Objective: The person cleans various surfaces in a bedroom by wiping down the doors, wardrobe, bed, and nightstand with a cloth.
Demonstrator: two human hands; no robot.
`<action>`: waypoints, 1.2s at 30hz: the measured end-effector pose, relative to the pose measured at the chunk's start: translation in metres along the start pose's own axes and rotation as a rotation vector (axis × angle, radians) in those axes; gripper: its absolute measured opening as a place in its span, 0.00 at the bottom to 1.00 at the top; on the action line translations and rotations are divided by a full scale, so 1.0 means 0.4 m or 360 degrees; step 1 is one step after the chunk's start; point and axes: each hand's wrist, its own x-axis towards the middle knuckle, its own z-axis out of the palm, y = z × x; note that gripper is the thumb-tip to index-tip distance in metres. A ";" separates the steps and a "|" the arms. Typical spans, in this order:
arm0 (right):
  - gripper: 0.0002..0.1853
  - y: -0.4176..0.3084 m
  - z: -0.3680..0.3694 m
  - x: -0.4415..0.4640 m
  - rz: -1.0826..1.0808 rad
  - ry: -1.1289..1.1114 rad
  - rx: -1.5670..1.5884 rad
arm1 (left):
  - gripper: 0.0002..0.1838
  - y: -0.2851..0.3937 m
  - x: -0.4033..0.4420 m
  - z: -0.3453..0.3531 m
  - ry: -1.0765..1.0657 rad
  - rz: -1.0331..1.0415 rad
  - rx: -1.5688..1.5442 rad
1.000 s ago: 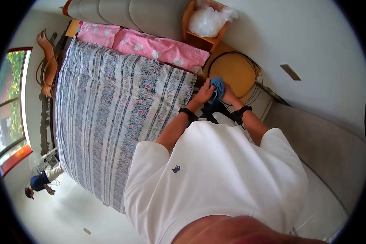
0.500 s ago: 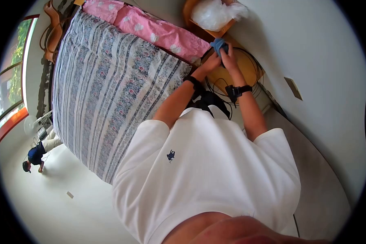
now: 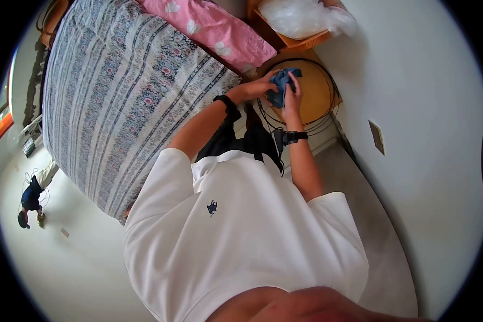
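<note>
Both hands are at a crumpled blue cloth (image 3: 277, 90), held out in front of my body. From the left, my left hand (image 3: 261, 87) grips the cloth's edge with bent fingers. On the other side my right hand (image 3: 292, 101) holds it between thumb and fingers, pointing away from me. Beneath and behind the cloth lies a round tan board (image 3: 311, 91) with black cable looped around it. Each wrist carries a black band.
A bed with a striped floral cover (image 3: 118, 96) and pink heart-patterned fabric (image 3: 214, 27) is at left. A wooden cabinet (image 3: 324, 38) holds a clear plastic bag (image 3: 300, 19). Another person (image 3: 31, 194) is far left. A wall plate (image 3: 377, 137) is at right.
The hands and the cloth have come down from near the cabinet, and the cloth is now more spread between them. The view has shifted, with the bed and the other person further left.
</note>
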 end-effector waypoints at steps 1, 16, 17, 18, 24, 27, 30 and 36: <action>0.19 -0.002 -0.014 0.007 -0.0099 0.0030 -0.0024 | 0.39 0.017 -0.004 -0.014 0.0048 -0.0077 0.0176; 0.23 -0.066 -0.035 0.032 0.0794 -0.0381 0.0381 | 0.26 -0.051 0.177 -0.335 0.1304 0.0161 0.2748; 0.21 -0.064 -0.027 0.037 0.0671 -0.0488 0.0346 | 0.25 -0.046 0.159 -0.337 0.1209 -0.0006 0.2823; 0.20 -0.061 -0.022 0.043 0.0557 -0.0599 0.0299 | 0.25 -0.043 0.145 -0.340 0.1119 -0.0187 0.2878; 0.26 0.047 0.143 0.151 -0.0090 -0.0307 -0.0329 | 0.25 -0.131 0.051 -0.509 0.0802 0.0019 0.3144; 0.28 0.069 0.243 0.213 -0.0185 -0.0109 -0.0343 | 0.27 -0.144 0.073 -0.505 0.0963 0.0320 0.2852; 0.30 0.021 0.334 0.294 -0.0033 0.0006 -0.0202 | 0.30 -0.259 0.176 -0.613 0.0901 0.0771 0.2200; 0.28 0.070 0.400 0.500 0.0088 0.0297 0.0071 | 0.28 -0.176 0.142 -0.572 0.1009 0.0410 0.2332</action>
